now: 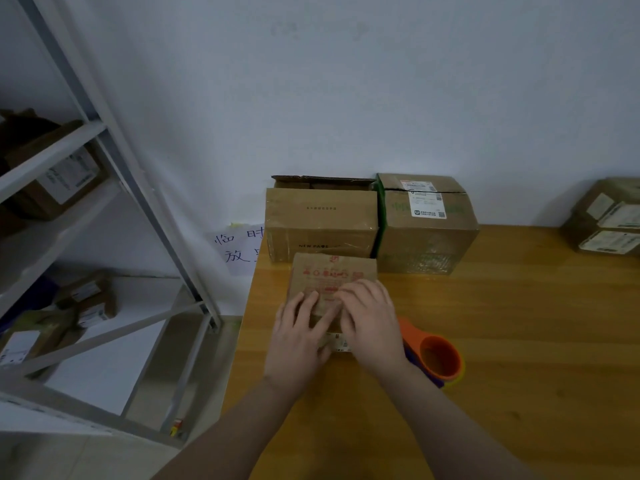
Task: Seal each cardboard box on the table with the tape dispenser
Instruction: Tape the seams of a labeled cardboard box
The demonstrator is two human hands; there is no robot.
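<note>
Head view: both hands lie on the small box (334, 275), near the left edge of the tabletop (519, 341).
Left hand (298, 337): fingers (304, 303) spread, flat on the box top.
Right hand (370, 317): fingers (360, 289) close together, flat on the top; nothing pinched.
Tape dispenser (438, 356): orange, on the tabletop just beside the right wrist, not gripped.
Step in hand: judged to be pressing the top flaps or tape flat; which cannot be told.
Method: rub from the seam's middle outward, then down the near face.
Caution: the light box may slide toward the left edge; brace it with the left hand.
Remaining: the open-flapped box (320, 223) at the far edge appears unsealed.
</note>
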